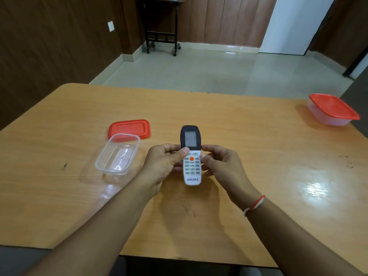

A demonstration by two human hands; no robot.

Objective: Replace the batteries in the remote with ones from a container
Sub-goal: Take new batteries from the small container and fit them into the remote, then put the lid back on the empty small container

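Note:
A white remote (191, 168) with a dark screen end and an orange button is held face up above the wooden table (258, 156). My left hand (163, 164) grips its left side with the thumb on the keypad top. My right hand (221, 164) grips its right side. No batteries show. To the left stands an open clear plastic container (117, 154) with nothing visible inside. Its red lid (129, 129) lies flat just behind it.
A second clear container with a red lid on (332, 109) stands at the table's far right edge. Beyond the table is tiled floor, a dark wheeled stand (161, 26) by the wall and a white door.

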